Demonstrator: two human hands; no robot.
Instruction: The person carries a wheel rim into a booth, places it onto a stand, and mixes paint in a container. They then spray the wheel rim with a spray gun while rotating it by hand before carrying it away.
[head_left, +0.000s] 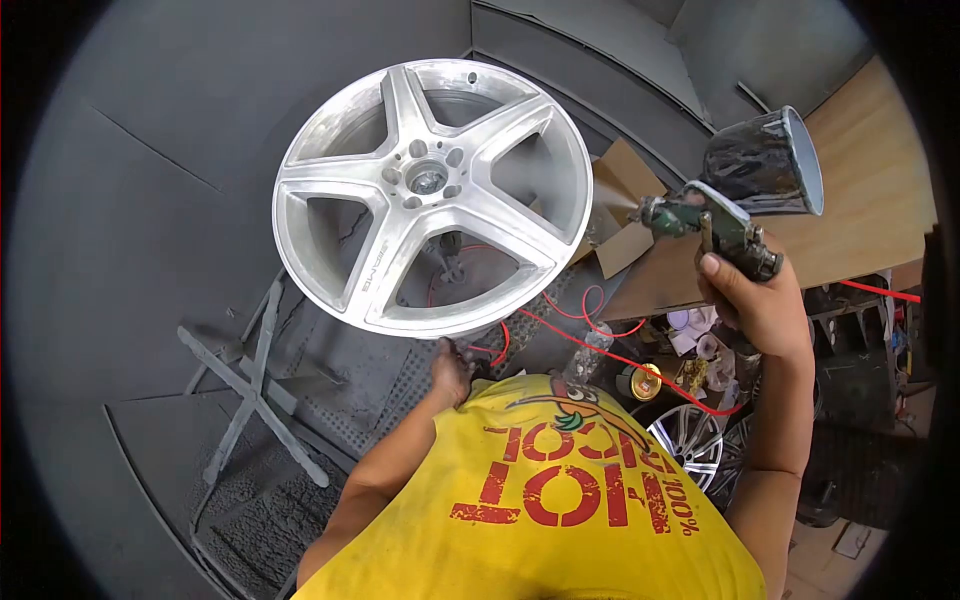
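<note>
My right hand [765, 305] is wrapped around the grip of a spray gun [735, 235] on the right. A dark, paint-smeared cup [765, 165] sits on top of the gun, and its nozzle points left at a car wheel rim [450, 230]. Faint mist shows between nozzle and rim. The rim is pale silver-white with five broad spokes and "AMG" lettering on one of them; it is held up off the floor. Close beneath its near edge is my left hand [452, 375], with stained, curled fingers partly hidden. What they hold, if anything, I cannot make out.
A red hose [620, 360] loops below the rim and runs right. A grey cross-shaped stand [255, 390] is at left. Behind the gun are a cardboard box [625, 190] and wooden board [850, 190]. A can [645, 381] and another wheel [690, 435] lie lower right.
</note>
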